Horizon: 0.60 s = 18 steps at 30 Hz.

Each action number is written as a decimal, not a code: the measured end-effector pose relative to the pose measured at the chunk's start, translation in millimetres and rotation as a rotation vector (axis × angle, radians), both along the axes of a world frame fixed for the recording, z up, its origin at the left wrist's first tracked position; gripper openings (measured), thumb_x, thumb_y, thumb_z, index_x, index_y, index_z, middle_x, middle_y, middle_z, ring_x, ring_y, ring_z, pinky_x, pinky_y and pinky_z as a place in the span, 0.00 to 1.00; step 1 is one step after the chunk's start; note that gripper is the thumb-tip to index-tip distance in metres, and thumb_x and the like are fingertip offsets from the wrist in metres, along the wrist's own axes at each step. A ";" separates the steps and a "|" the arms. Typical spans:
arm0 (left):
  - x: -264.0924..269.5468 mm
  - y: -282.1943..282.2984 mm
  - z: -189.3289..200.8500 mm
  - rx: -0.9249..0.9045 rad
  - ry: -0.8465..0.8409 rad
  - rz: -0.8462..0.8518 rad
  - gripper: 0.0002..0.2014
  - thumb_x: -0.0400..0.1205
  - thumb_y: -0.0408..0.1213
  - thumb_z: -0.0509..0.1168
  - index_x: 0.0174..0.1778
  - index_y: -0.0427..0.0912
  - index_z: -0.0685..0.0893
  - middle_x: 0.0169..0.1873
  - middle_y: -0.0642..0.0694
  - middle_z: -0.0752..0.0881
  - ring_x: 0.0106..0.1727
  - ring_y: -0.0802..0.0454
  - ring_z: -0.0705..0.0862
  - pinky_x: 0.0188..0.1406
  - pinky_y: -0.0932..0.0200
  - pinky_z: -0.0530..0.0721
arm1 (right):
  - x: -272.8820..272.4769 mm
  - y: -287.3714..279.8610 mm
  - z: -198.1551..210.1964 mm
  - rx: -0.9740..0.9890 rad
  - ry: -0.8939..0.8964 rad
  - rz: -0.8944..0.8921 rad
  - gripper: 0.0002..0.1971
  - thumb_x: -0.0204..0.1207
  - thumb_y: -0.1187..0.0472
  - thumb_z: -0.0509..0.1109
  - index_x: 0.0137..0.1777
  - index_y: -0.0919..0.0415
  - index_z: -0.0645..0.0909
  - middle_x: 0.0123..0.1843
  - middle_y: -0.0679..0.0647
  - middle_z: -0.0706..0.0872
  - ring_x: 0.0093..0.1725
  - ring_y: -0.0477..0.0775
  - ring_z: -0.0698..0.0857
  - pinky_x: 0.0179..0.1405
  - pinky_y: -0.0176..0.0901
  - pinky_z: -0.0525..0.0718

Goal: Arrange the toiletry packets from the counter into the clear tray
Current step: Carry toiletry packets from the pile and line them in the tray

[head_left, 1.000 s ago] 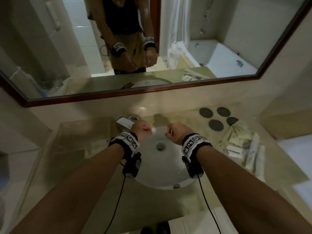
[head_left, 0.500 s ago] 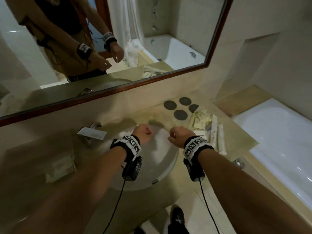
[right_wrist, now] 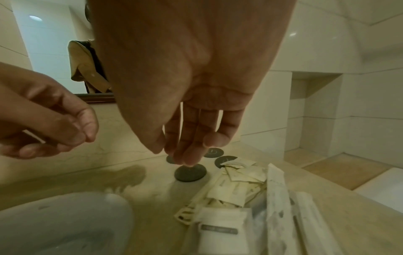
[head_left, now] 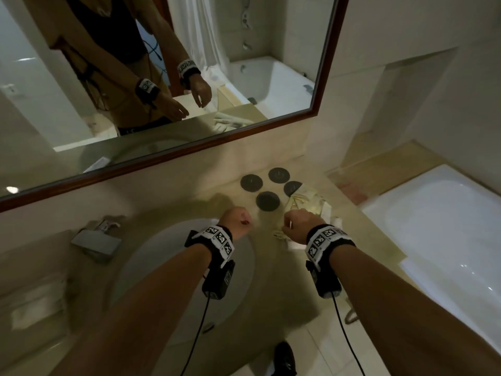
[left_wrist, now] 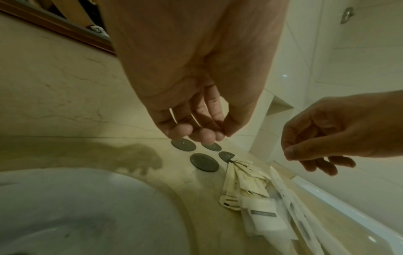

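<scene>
A loose pile of cream and white toiletry packets [head_left: 311,203] lies on the beige counter right of the sink; long white sachets lie along its right side [right_wrist: 276,193]. My right hand [head_left: 298,222] hovers just above the pile's near left edge, its fingers [right_wrist: 185,148] hanging down almost straight and holding nothing. My left hand [head_left: 238,219] hovers over the counter left of the pile, beside the basin rim; its fingers [left_wrist: 196,134] hang loosely curled and empty. I cannot make out a clear tray in any view.
Several dark round coasters [head_left: 267,201] sit behind the hands, one partly under the packets. The white basin [head_left: 162,253] and a chrome tap [head_left: 96,241] lie to the left. A bathtub [head_left: 447,240] borders the counter's right edge. A mirror [head_left: 162,77] hangs above.
Both hands have moved right, from over the basin to the counter beside the packet pile, and the head view has swung right with them.
</scene>
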State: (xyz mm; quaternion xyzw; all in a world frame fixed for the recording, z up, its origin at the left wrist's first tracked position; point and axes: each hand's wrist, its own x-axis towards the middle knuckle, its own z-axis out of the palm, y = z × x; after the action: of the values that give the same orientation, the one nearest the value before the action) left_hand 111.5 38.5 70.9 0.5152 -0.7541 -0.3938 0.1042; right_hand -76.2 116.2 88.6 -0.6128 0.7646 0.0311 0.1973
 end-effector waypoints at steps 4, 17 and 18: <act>-44.5 -8.4 -7.8 0.004 -0.047 -0.025 0.13 0.75 0.26 0.65 0.28 0.47 0.76 0.37 0.43 0.81 0.42 0.48 0.80 0.46 0.59 0.78 | -45.6 -9.3 -7.2 0.035 0.045 0.002 0.14 0.80 0.48 0.63 0.56 0.58 0.79 0.58 0.61 0.82 0.57 0.64 0.83 0.55 0.52 0.82; -107.2 -34.2 -29.9 -0.067 -0.239 -0.133 0.05 0.77 0.33 0.67 0.38 0.43 0.78 0.44 0.37 0.86 0.49 0.39 0.85 0.52 0.48 0.86 | -120.1 -54.5 -51.9 0.120 0.006 -0.012 0.23 0.83 0.52 0.61 0.75 0.59 0.66 0.75 0.60 0.71 0.72 0.63 0.73 0.66 0.55 0.77; -107.5 -37.3 -31.3 -0.070 -0.253 -0.131 0.05 0.77 0.33 0.67 0.38 0.43 0.78 0.45 0.36 0.87 0.49 0.39 0.85 0.53 0.48 0.86 | -121.7 -58.4 -56.5 0.105 -0.005 -0.023 0.25 0.83 0.52 0.62 0.77 0.59 0.64 0.76 0.61 0.70 0.73 0.63 0.72 0.66 0.55 0.77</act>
State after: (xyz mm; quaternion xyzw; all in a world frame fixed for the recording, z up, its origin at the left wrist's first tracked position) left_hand 4.0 1.2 39.6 0.5063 -0.8065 -0.3054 0.0003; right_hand -198.0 57.8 32.1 -0.5929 0.7684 0.0673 0.2314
